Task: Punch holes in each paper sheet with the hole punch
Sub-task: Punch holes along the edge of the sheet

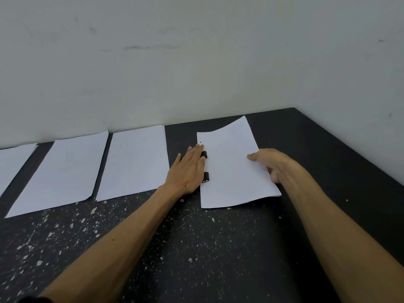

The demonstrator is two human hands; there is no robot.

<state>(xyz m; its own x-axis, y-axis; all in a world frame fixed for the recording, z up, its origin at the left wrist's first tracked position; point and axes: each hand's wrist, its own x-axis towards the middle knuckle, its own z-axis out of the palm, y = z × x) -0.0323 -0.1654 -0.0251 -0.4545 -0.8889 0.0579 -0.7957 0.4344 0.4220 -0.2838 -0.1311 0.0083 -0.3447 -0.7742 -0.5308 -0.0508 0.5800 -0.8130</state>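
Observation:
A black hole punch (205, 176) lies on the dark table, mostly hidden under my left hand (189, 169), which rests flat on top of it. The left edge of a white paper sheet (231, 167) sits in the punch's slot. One small punched hole shows near that sheet's upper left edge. My right hand (270, 164) grips the sheet's right edge, thumb on top and fingers underneath. Three more white sheets lie in a row to the left: one beside the punch (134, 162), one further left (63, 173), and one cut off at the frame edge (12, 165).
The black table (196, 248) is speckled with white flecks in front. A pale wall (196, 62) runs along the table's far edge and turns at the right corner. The table's bare part extends right of the held sheet.

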